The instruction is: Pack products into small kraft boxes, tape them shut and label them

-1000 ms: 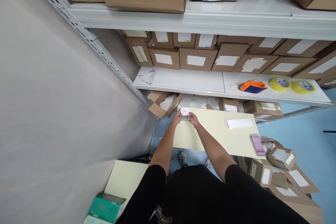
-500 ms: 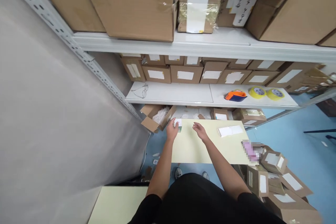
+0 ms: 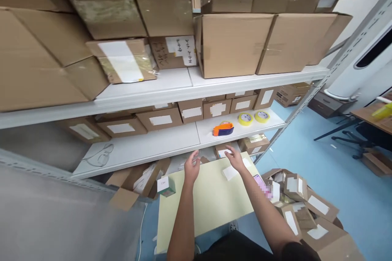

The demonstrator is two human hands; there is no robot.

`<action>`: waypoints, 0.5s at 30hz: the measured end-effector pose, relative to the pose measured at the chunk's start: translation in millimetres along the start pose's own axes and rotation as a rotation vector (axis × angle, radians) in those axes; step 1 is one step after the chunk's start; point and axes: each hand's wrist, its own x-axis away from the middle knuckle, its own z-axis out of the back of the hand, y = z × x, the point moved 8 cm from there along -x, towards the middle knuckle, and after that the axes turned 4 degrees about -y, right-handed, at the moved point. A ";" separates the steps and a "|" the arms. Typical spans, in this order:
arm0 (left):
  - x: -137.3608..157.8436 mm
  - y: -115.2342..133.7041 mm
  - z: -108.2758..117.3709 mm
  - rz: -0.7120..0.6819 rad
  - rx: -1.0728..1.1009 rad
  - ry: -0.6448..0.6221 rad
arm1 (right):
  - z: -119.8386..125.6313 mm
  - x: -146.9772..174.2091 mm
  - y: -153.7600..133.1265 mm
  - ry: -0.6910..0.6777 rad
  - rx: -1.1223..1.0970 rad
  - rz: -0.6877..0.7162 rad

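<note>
Over the far part of the pale yellow table (image 3: 214, 195), my left hand (image 3: 192, 167) is raised with its fingers apart and nothing in it. My right hand (image 3: 235, 158) reaches over the table's far right side, fingers apart and holding nothing visible. Just left of it lies a flat white stack (image 3: 228, 173), partly covered by that hand and forearm. A small green and white box (image 3: 166, 186) sits at the table's far left corner, apart from my left hand. Right of my right forearm, a pink-screened phone (image 3: 260, 181) lies by the table's edge, partly blurred out.
A white shelf (image 3: 165, 142) behind the table carries glasses (image 3: 102, 155), an orange and blue tape dispenser (image 3: 223, 129) and yellow tape rolls (image 3: 245, 119). An open carton (image 3: 143, 179) stands at the left. Cardboard boxes (image 3: 318, 204) pile up on the right.
My left hand has let go of the small green and white box and moved right. My right hand has moved to beside the white stack. The view has turned to the right.
</note>
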 end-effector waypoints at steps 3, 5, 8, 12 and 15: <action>-8.0 4.2 -24.3 0.030 0.001 0.008 | 30.9 -48.1 -21.3 0.019 0.149 0.111; -8.8 5.0 -31.0 0.049 -0.011 0.031 | 41.9 -81.3 -35.1 0.016 0.250 0.172; -3.4 7.4 -27.7 0.055 -0.044 0.080 | 39.1 -123.8 -47.8 -0.068 0.415 0.240; 12.1 10.5 -3.6 0.061 -0.076 0.153 | 21.1 -154.0 -43.9 -0.228 0.682 0.266; 26.7 10.9 22.0 0.072 -0.096 0.217 | 18.9 -161.1 -40.0 -0.232 0.784 0.271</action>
